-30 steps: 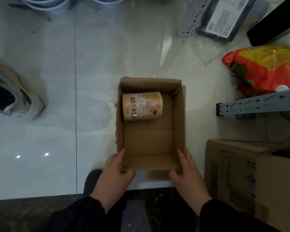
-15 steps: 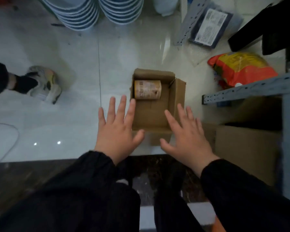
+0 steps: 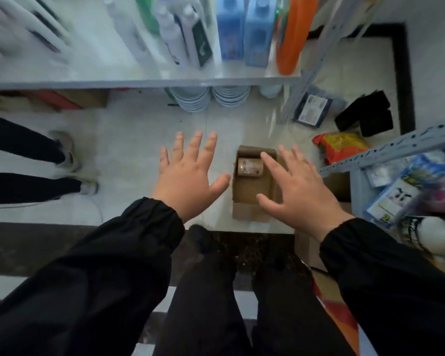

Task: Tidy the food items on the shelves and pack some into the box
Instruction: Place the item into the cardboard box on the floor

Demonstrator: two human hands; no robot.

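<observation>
Left hand (image 3: 188, 181) and right hand (image 3: 302, 191): each grip spread, empty; open brown cardboard box (image 3: 247, 191) below the right grip holds 1 beige cylindrical can (image 3: 249, 167).

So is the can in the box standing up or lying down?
Lying down: the can rests on its side at the far end of the open box.
</observation>
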